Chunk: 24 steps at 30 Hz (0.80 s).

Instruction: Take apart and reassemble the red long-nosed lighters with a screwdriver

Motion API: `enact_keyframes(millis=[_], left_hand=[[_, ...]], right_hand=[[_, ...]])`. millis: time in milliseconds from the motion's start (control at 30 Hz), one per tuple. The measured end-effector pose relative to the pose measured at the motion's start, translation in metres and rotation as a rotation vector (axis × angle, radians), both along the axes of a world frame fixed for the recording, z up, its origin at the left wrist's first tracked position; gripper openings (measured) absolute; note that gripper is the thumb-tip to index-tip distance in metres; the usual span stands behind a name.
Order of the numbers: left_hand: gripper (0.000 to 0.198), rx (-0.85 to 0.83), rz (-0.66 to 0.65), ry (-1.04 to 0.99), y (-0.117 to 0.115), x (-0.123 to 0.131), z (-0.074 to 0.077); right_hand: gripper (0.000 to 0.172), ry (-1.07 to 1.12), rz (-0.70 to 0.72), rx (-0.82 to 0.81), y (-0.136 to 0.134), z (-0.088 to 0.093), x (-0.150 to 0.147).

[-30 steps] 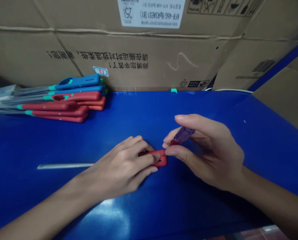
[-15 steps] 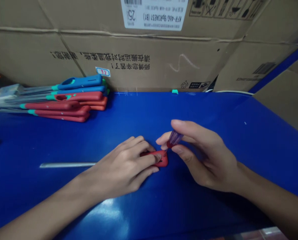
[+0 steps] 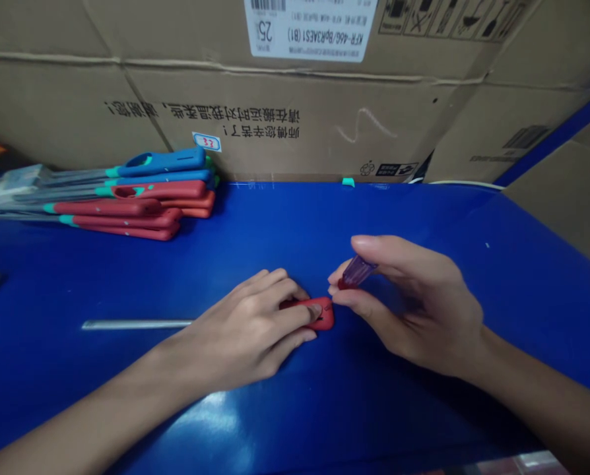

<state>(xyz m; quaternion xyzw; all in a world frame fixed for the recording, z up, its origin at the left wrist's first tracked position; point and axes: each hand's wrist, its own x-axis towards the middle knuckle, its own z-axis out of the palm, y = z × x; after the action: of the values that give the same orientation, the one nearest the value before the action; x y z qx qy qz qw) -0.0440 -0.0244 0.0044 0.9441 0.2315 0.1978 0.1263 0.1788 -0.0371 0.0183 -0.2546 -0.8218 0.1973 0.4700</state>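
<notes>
My left hand [image 3: 258, 326] presses a red long-neck lighter [image 3: 327, 315] flat against the blue surface. Its fingers wrap the handle and cover most of it, leaving the rounded end bare. The lighter's metal tube [image 3: 136, 324] sticks out to the left, beyond my wrist. Between the thumb and fingers of my right hand [image 3: 416, 303] is a small screwdriver [image 3: 358, 270] with a clear purple handle and a red lower part. It is held tilted, just right of and above the lighter's end. The screwdriver's tip is too small or hidden to make out.
Several long-neck lighters [image 3: 161, 191] with blue, red and orange handles lie piled at the left back. A large cardboard box [image 3: 325, 99] stands along the back edge of the blue table [image 3: 275, 244]. A small green piece [image 3: 348, 182] sits at the box's foot.
My right hand has moved slightly right with the screwdriver, away from the lighter's end. My left hand still holds the lighter in place. The whole view has shifted a little.
</notes>
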Motion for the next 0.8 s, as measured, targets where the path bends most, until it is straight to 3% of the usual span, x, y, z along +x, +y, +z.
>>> enact_keyframes(millis=[433, 800], left_hand=[[0.018, -0.007, -0.007, -0.01, 0.0, -0.001, -0.001], [0.017, -0.006, -0.003, -0.009, 0.0, -0.001, -0.002]], right_hand=[[0.063, -0.061, 0.021, 0.033, -0.004, 0.009, 0.0], [0.063, -0.139, -0.1, 0.063, -0.008, 0.011, -0.002]])
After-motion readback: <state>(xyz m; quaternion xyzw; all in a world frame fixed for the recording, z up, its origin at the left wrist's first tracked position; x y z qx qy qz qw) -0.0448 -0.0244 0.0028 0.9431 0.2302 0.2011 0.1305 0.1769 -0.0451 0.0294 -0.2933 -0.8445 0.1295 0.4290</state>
